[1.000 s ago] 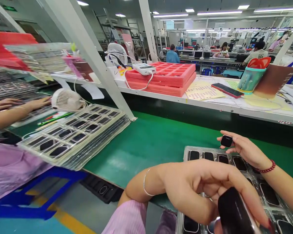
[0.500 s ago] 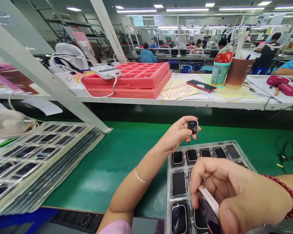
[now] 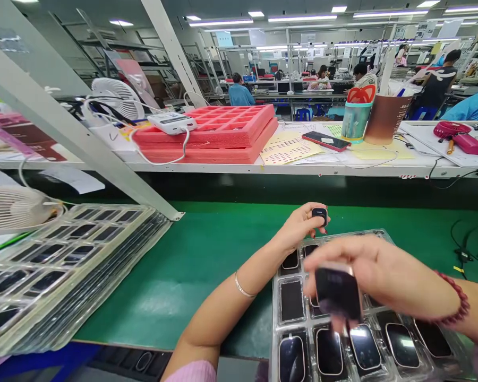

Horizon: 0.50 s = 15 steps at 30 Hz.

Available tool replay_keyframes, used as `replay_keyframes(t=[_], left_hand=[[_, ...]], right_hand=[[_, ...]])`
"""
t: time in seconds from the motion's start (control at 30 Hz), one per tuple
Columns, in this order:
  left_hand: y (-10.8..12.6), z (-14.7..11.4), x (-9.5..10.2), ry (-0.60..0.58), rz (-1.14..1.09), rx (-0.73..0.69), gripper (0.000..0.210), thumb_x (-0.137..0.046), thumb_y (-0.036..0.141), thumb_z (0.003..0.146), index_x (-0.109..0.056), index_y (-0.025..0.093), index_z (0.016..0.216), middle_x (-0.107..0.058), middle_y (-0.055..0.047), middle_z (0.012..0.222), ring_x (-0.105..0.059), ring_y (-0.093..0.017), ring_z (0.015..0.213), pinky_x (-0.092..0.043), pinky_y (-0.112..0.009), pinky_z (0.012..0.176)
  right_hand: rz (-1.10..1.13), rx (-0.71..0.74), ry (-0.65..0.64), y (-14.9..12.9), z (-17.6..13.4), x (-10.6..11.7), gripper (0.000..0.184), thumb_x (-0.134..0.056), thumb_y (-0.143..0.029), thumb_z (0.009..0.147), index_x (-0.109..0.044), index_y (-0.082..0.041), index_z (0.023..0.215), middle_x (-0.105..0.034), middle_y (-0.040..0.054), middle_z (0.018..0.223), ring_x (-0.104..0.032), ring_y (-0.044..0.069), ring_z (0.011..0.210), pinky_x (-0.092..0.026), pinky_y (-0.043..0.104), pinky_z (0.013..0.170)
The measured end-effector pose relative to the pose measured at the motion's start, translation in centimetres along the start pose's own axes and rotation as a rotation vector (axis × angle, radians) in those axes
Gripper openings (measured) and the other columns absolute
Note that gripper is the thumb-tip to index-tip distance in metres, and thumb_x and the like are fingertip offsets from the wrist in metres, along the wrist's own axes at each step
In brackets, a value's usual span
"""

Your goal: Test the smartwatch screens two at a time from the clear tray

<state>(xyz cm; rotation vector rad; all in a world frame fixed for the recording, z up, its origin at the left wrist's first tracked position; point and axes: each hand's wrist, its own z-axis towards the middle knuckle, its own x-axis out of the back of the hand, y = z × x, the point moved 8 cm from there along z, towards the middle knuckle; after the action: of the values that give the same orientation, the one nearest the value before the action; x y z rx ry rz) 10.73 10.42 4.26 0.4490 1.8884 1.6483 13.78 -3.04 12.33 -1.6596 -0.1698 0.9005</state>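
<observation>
Reaching over the far left corner of a clear plastic tray (image 3: 276,297), my left hand (image 3: 305,225) pinches a smartwatch case (image 3: 319,215) without a strap, its dark screen turned toward me. Above the middle of the same tray is my right hand (image 3: 366,276), smeared by motion, gripping another dark-screened smartwatch case (image 3: 338,292) with a pinkish edge. Rows of dark smartwatch screens sit in the tray's pockets, among them one screen (image 3: 329,350) in the near row. My right hand and wrist hide part of the middle and far rows.
A stack of similar filled trays (image 3: 79,254) stands on the left of the green bench, near a white fan (image 3: 16,207). The shelf ahead carries red foam trays (image 3: 219,132), a phone (image 3: 326,140) and cups. Black cables (image 3: 464,254) lie at right. Several people sit farther back.
My right hand has lifted and turned its watch case so the screen faces me, uncovering more near pockets. My left hand has shifted slightly right and down, still holding its case.
</observation>
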Motion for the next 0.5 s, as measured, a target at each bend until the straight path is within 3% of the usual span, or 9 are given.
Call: replay_keyframes(t=[0.13, 0.27, 0.4, 0.5], left_hand=[[1.9, -0.3, 1.8, 0.108, 0.048, -0.134, 0.032, -0.069, 0.023, 0.068, -0.060, 0.015, 0.098, -0.064, -0.001, 0.078, -0.056, -0.009, 0.059, -0.038, -0.018, 0.050], [3.4, -0.7, 2.4, 0.091, 0.122, -0.186, 0.043, -0.060, 0.014, 0.065, -0.056, 0.015, 0.107, -0.067, -0.005, 0.091, -0.063, -0.012, 0.065, -0.040, -0.019, 0.050], [4.4, -1.4, 2.1, 0.047, 0.158, -0.214, 0.047, -0.058, 0.013, 0.065, -0.056, 0.014, 0.112, -0.067, -0.007, 0.096, -0.066, -0.015, 0.071, -0.043, -0.020, 0.052], [4.6, -1.7, 1.8, 0.024, 0.186, -0.246, 0.037, -0.060, 0.020, 0.074, -0.058, 0.014, 0.110, -0.066, -0.007, 0.093, -0.066, -0.014, 0.069, -0.043, -0.020, 0.052]], right_hand=[[-0.253, 0.143, 0.223, -1.8, 1.5, 7.0, 0.050, -0.072, -0.045, 0.085, -0.059, -0.020, 0.127, -0.064, 0.0132, 0.120, -0.068, 0.022, 0.093, -0.060, 0.027, 0.067], [-0.509, 0.206, 0.419, -1.9, 1.9, 12.4, 0.047, -0.071, -0.030, 0.082, -0.059, -0.018, 0.126, -0.067, 0.0127, 0.115, -0.068, 0.021, 0.089, -0.060, 0.030, 0.069], [-0.564, 0.251, 0.411, -1.3, 1.7, 13.4, 0.048, -0.067, -0.028, 0.083, -0.057, -0.019, 0.129, -0.066, 0.0124, 0.119, -0.067, 0.023, 0.097, -0.060, 0.033, 0.074], [-0.625, 0.267, 0.413, -1.3, 1.6, 13.1, 0.039, -0.064, -0.034, 0.088, -0.061, -0.019, 0.124, -0.068, 0.0109, 0.113, -0.067, 0.022, 0.092, -0.059, 0.033, 0.072]])
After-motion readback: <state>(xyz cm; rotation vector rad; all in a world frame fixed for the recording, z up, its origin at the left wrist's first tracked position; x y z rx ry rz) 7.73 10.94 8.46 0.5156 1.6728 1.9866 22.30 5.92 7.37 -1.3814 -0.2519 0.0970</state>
